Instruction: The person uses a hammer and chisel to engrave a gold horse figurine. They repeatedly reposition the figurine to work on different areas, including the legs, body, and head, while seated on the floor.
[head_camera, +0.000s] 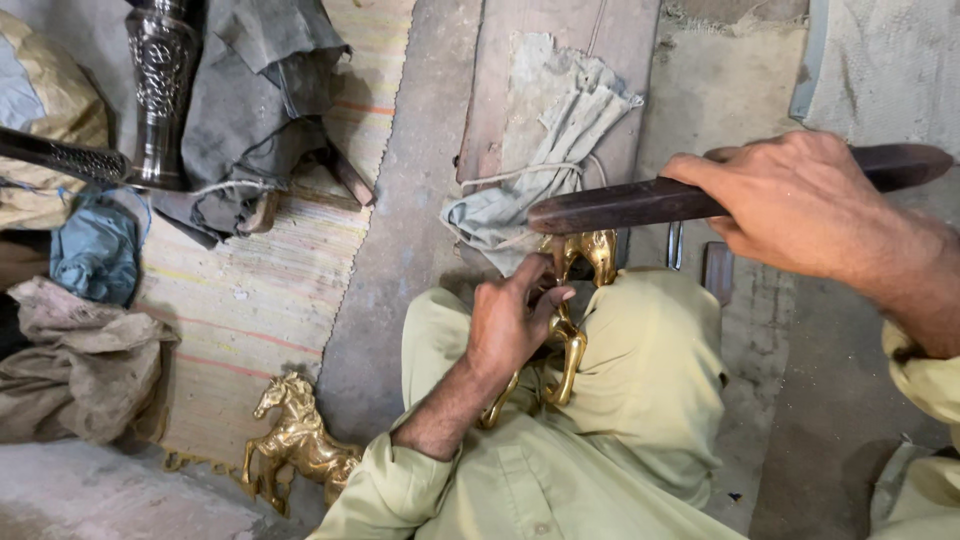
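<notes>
A brass figure is being gripped by the left hand on the lap, above a concrete floor. A dark wooden tool is being clasped by the right hand. A striped mat is lying left.

I see both hands, left and right, bare, with no rings or watch. Pale yellow-green shirt sleeves are pushed back from the forearms, and matching loose trousers show stitched seams and folds.
</notes>
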